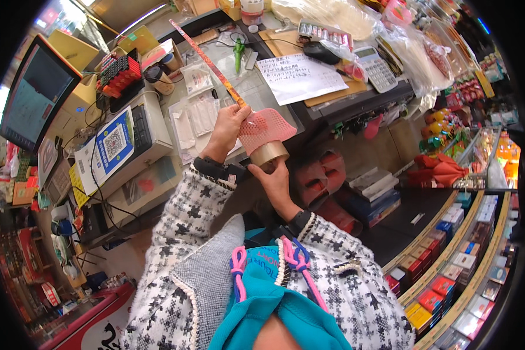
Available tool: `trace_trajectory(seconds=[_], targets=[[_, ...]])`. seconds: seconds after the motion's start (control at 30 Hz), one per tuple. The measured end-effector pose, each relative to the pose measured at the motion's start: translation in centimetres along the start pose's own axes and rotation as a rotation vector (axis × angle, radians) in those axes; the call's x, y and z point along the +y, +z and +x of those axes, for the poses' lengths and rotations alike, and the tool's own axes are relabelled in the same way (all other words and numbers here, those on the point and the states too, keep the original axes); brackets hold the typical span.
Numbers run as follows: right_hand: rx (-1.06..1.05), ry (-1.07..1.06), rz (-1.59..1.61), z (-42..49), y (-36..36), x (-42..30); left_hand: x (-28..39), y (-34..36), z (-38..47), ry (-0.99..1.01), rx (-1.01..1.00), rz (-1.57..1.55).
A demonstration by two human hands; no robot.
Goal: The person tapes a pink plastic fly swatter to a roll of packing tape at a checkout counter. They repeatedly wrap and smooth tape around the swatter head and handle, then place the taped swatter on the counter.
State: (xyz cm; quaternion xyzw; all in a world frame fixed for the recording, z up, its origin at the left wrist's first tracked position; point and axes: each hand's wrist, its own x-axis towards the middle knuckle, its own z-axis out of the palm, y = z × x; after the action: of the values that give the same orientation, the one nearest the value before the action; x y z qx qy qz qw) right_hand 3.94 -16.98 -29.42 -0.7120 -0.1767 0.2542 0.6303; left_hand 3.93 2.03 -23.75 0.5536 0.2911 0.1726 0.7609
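A pink plastic fly swatter with a perforated head (267, 128) and a long, patterned orange-red handle (214, 68) lies across the view. My left hand (228, 129) is closed around it where the handle meets the head. Below the head's lower edge is a roll of tan packing tape (269, 153), touching or very close to the mesh. My right hand (276, 183) grips the roll from below, thumb on its left side and fingers partly hidden at its core. Whether tape is stuck to the mesh cannot be told.
The glass-topped desk bears a handwritten sheet (302, 78), a calculator (376, 68), a black mouse (321, 52), a green pen-like item (239, 54) and paper packets (197, 78). At left stand a monitor (39, 92) and a keyboard (142, 129). Shelves of small boxes (433, 288) are at right.
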Motion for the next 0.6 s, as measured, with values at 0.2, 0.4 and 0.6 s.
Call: trace_trajectory(seconds=[0.2, 0.4, 0.6], targets=[[0.150, -0.342, -0.224, -0.8, 1.9, -0.4, -0.8, -2.1, 0.9, 0.044, -0.010, 0.166], [-0.247, 0.029, 0.038, -4.1, -1.9, -4.4, -0.9, -5.6, 2.8, 0.044, 0.024, 0.286], [-0.350, 0.302, 0.124, -6.1, -3.6, -4.4, -1.0, -9.5, 5.1, 0.020, 0.003, 0.114]])
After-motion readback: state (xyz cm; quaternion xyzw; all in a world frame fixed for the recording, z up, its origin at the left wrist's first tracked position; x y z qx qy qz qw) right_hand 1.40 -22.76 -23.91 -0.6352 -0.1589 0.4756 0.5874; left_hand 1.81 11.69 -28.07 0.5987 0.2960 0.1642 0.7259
